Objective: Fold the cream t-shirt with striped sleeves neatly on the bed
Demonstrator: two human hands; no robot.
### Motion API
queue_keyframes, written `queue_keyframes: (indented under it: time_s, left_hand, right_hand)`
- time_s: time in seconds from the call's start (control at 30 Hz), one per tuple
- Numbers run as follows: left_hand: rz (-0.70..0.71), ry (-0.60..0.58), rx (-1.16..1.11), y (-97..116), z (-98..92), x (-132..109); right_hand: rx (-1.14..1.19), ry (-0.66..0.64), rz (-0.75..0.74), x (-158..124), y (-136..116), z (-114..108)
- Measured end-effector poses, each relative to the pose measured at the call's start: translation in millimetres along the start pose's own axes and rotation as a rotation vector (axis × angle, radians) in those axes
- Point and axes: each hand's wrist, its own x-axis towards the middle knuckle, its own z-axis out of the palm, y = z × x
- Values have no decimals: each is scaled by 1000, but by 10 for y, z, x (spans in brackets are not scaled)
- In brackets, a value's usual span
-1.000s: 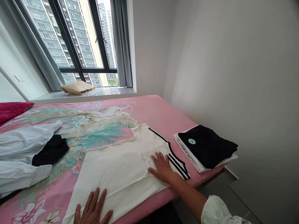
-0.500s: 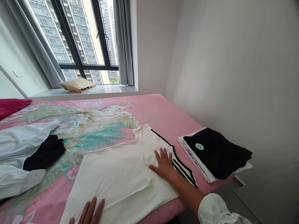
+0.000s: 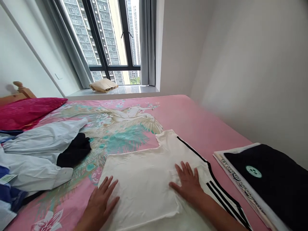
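Observation:
A cream shirt with black stripes (image 3: 146, 179) lies spread on the pink flowered bedsheet (image 3: 199, 118). My left hand (image 3: 101, 200) rests flat at the shirt's left edge, fingers spread and open. On the shirt's right part, near the black stripes, my right hand (image 3: 189, 184) presses flat, fingers apart. Neither hand holds anything.
A folded stack with a black garment (image 3: 271, 179) on top sits at the bed's right edge by the wall. Loose white (image 3: 40, 150) and black clothes (image 3: 74, 152) lie at the left, with a magenta pillow (image 3: 26, 110) behind. A tan bundle (image 3: 104, 85) rests on the windowsill.
The view has swung left and dropped closer to the bed. My left hand has come further up along the shirt's left edge. My right hand stays flat on the shirt.

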Motion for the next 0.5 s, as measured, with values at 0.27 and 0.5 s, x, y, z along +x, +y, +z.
queue_keyframes:
  time_s: [0.27,0.5]
  left_hand:
    - [-177,107,-77,-895,255,1223]
    - [-282,229,-212,-1127,664,1297]
  right_hand:
    - [19,156,-74,1366,277,-436]
    - [-104,35,-128,2403,183,-489]
